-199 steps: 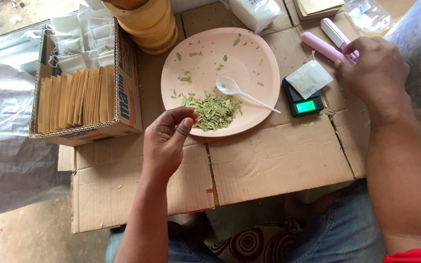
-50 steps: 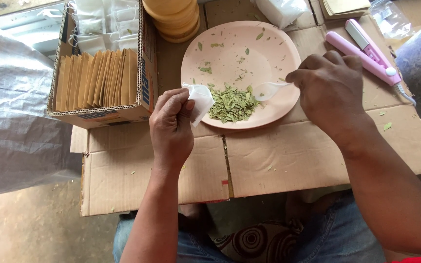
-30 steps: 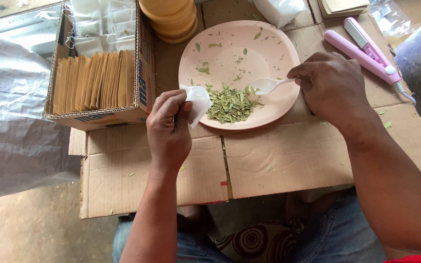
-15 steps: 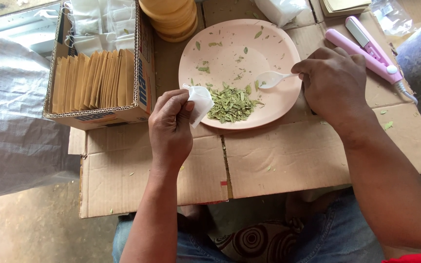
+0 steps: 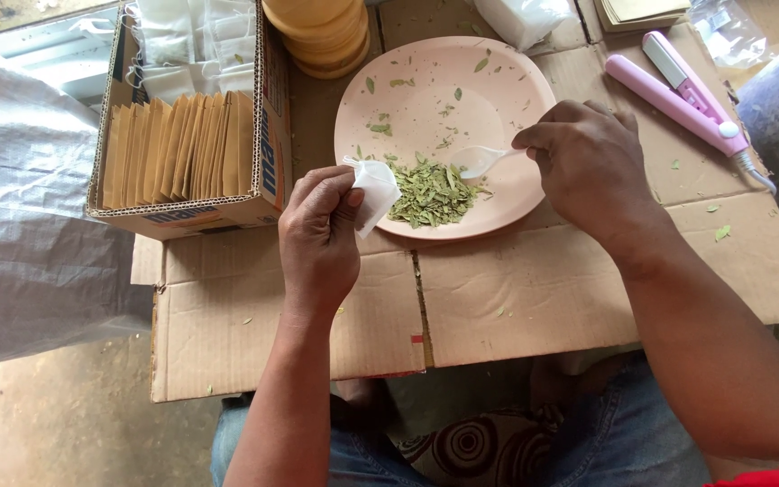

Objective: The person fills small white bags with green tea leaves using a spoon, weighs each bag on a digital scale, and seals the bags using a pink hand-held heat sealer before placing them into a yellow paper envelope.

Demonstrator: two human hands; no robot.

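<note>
My left hand (image 5: 319,236) pinches a small white pouch (image 5: 375,191) between thumb and fingers, fingers closed on it, mouth of the pouch toward the plate (image 5: 516,90). Pouch hangs over the plate's near-left rim, just beside the leaves (image 5: 430,194). Can't tell if anything is inside the pouch; it's partly hidden by my fingers.

My right hand (image 5: 588,167) is clamped on the handle of a white plastic spoon (image 5: 475,160). Spoon bowl sits on the plate at the far-right edge of the leaf pile, touching it. Bowl looks empty, though the view is small there.

Plate: pink, round, on flattened cardboard (image 5: 516,298). Holds one heap of dried green leaves at its near side, plus scattered leaf bits across the rest. A few bits also lie on the cardboard to the right.

Box (image 5: 268,135): open cardboard box left of the plate. Near half holds a row of tan flat envelopes (image 5: 178,144) standing on edge, packed tight. Far half holds white pouches (image 5: 182,45) loosely piled.

Beyond the plate: stack of yellow-brown round lids (image 5: 317,32), touching nothing on the plate. Far right: pink sealer (image 5: 678,95) lying on the cardboard, well apart from my right hand. Clear bag (image 5: 723,32) behind it, contents unclear. Grey sacking (image 5: 20,198) at left.
</note>
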